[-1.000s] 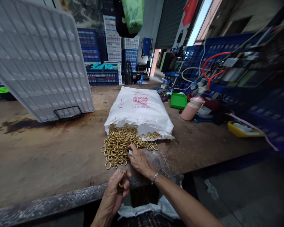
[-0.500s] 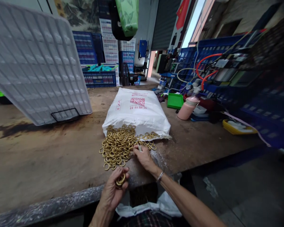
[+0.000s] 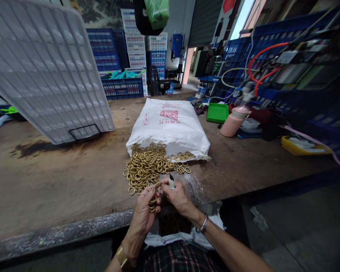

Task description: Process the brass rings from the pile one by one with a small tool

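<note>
My left hand (image 3: 143,206) is closed around several brass-coloured rings (image 3: 153,204). Between its fingertips and those of my right hand (image 3: 180,198) a single ring (image 3: 158,184) is pinched. My right hand also grips what looks like a small utility knife (image 3: 171,183), pale handle and dark blade pointing up and away. Just beyond both hands lies a heap of loose brass rings (image 3: 147,162) on the worktable (image 3: 82,185). It spills out against the near end of a white woven sack (image 3: 155,130) with red print.
A tall ribbed translucent plastic panel (image 3: 53,75) stands on a black wire stand (image 3: 85,132) at left. Rightward are a green tray (image 3: 217,112), a pink bottle (image 3: 234,122) and a yellow tray (image 3: 303,147). A white bag (image 3: 172,238) lies open below the table edge.
My left hand has moved up and right to meet my right hand, and their fingertips now share a ring. The knife's dark blade now shows. The whole view has shifted slightly.
</note>
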